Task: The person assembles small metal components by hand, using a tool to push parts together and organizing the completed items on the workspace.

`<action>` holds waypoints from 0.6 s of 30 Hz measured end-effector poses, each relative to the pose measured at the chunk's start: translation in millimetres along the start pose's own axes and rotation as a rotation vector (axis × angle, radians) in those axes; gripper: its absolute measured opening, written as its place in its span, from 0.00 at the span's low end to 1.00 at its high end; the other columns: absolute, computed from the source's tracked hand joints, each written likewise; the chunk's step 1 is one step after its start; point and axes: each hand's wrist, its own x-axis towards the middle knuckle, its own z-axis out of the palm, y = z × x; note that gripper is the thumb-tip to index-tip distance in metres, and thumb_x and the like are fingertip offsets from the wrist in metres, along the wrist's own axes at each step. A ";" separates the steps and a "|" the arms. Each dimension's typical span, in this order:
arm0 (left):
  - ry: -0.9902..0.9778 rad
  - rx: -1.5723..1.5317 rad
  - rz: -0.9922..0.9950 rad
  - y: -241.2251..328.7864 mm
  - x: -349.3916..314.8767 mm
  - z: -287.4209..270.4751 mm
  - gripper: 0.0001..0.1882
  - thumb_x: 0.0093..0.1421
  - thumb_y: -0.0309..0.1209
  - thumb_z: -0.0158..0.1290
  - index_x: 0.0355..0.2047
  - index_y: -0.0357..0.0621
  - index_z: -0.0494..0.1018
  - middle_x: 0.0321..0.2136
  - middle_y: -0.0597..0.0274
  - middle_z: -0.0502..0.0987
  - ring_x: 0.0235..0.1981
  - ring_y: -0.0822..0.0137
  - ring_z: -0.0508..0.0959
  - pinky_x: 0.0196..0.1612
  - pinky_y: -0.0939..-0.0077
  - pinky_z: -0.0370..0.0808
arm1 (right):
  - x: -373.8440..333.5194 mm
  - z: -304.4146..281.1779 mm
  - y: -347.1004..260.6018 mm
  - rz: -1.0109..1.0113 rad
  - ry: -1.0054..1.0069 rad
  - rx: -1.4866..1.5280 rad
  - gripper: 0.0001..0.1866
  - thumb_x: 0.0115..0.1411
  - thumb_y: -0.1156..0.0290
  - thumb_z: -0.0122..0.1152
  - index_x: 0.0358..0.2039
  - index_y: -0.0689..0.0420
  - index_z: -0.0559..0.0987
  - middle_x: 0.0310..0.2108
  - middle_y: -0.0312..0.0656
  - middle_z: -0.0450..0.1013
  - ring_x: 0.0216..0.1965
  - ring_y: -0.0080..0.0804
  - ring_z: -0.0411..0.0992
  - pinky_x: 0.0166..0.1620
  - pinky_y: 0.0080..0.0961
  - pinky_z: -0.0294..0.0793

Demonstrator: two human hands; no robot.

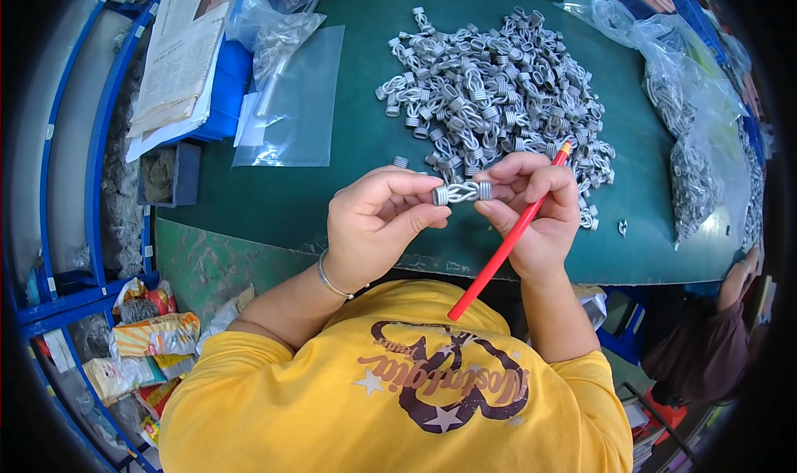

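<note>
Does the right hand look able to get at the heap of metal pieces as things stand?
Probably yes: the heap lies just beyond the right hand with nothing apparent between, though its fingers are busy with a red stick and one end of a metal piece.

At your left stand blue shelves (93,199); before you spreads a green table (274,199), pale glare on its near right, green floor (212,261) showing near left.

Yellow short-sleeved T-shirt (332,415), dark looping print (407,394), pale stars (369,382), brownish lettering (440,379), thin silvery bangle (330,285) on left wrist (344,270)
</note>
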 end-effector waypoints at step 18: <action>-0.004 -0.051 -0.050 -1.0 -12.5 -0.8 0.11 0.48 0.13 0.55 0.33 0.30 0.70 0.32 0.53 0.72 0.27 0.68 0.77 0.30 0.81 0.77 | -3.3 1.0 0.2 0.017 0.009 -0.044 0.21 0.43 0.89 0.63 0.29 0.58 0.61 0.36 0.51 0.70 0.37 0.30 0.72 0.41 0.23 0.74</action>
